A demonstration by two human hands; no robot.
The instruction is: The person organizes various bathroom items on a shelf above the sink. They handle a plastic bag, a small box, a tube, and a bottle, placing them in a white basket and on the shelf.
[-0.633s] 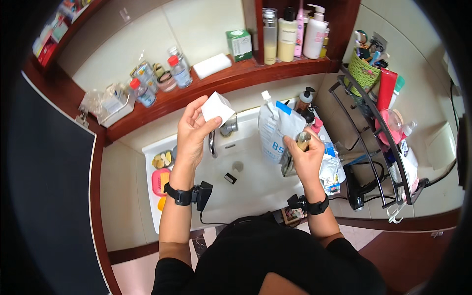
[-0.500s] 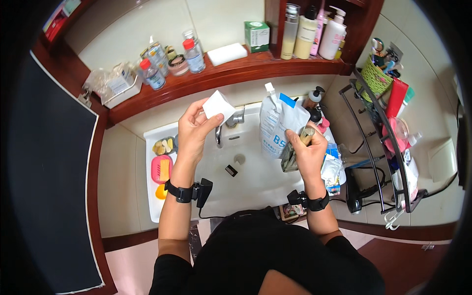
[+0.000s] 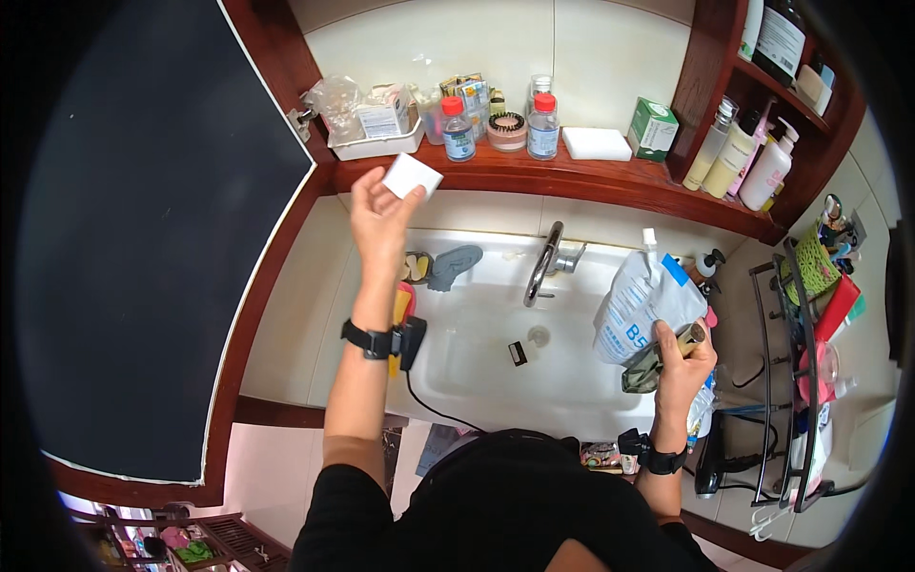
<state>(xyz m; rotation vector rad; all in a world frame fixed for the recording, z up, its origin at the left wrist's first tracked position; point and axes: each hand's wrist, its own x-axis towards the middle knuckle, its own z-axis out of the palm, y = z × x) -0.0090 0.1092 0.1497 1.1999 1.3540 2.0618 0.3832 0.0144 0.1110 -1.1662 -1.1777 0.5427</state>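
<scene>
My left hand [image 3: 379, 224] is raised in front of the wooden shelf's left part. Between its thumb and fingers it grips a small white box-like block [image 3: 413, 178]. Over the right side of the sink, my right hand [image 3: 684, 374] is closed around a white spouted pouch [image 3: 634, 310] with blue print, its spout pointing up. That same hand also holds a crumpled-looking dark green item [image 3: 641, 372] with a tan, round end. Its exact kind I cannot make out. Black straps with small devices sit on both wrists.
The wooden shelf [image 3: 534, 179] carries a white tray [image 3: 379, 143], red-capped bottles, a white slab [image 3: 597, 144] and a green-and-white box [image 3: 654, 129]. Below are the sink [image 3: 477, 353], with a small dark object [image 3: 518, 354] inside, and a faucet [image 3: 543, 265]. A black rack [image 3: 796, 372] stands right.
The view has swung left, showing more of the dark panel. My left hand with the white block has moved up close to the shelf's tray. My right hand keeps its hold.
</scene>
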